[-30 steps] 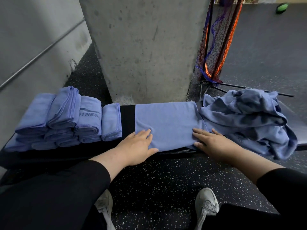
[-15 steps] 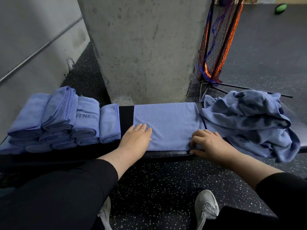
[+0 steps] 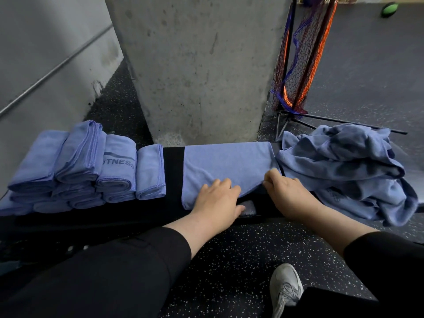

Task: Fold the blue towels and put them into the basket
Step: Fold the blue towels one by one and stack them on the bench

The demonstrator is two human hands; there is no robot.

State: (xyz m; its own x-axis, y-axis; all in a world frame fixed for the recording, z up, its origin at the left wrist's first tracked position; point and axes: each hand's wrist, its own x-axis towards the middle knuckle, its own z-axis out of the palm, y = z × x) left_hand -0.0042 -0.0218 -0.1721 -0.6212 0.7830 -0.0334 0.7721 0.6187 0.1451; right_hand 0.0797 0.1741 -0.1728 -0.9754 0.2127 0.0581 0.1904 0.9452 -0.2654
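Half-folded blue towel (image 3: pixel 227 166) lies mid-counter (image 3: pixel 173 161), btwn the folded stack at the left end and the loose pile at the right end. It looks soft, light, floppy w/ no stiffness, so best taken at corners/hem. Right hand (image 3: pixel 289 193) grip pinches the near-right corner, lifting it; left hand (image 3: pixel 218 200) grip lies spread, pressing the near edge flat.

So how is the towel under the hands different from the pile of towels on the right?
The towel under the hands lies flat and smooth on the bench; the pile is crumpled and heaped. The flat towel is one piece, partly folded, with its near edge lifted by the right hand; the pile holds several loose towels, untouched. Both are the same blue cloth.
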